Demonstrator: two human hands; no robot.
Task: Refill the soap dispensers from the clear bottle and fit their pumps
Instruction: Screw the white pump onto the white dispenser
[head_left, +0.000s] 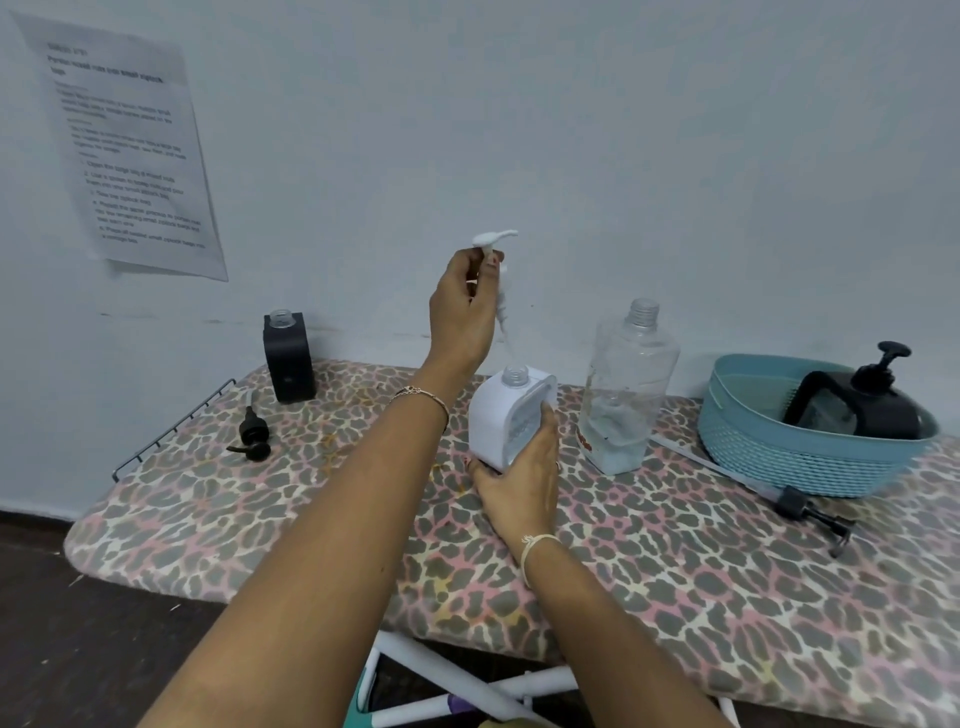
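Three dispensers are out. A white dispenser (498, 431) stands at the frame's centre, neck open, with foamy clear liquid behind its window. A black dispenser (289, 358) stands left of centre on the worktop (322, 519), also open-necked, its contents hidden. A second black dispenser (872, 405), pump fitted, lies in the blue basket (810, 462) at right. The clear bottle (626, 389), just right of the white dispenser, stands uncapped with a little liquid at its bottom.

The right hand (519, 488) has its fingers (546, 422) wrapped round the white dispenser. The left hand (465, 306) pinches the white pump (493, 239) above it, and the dip tube (506, 332) hangs to the neck. A black pump (253, 436) lies at left, and a long-tubed pump (800, 504) lies before the basket.
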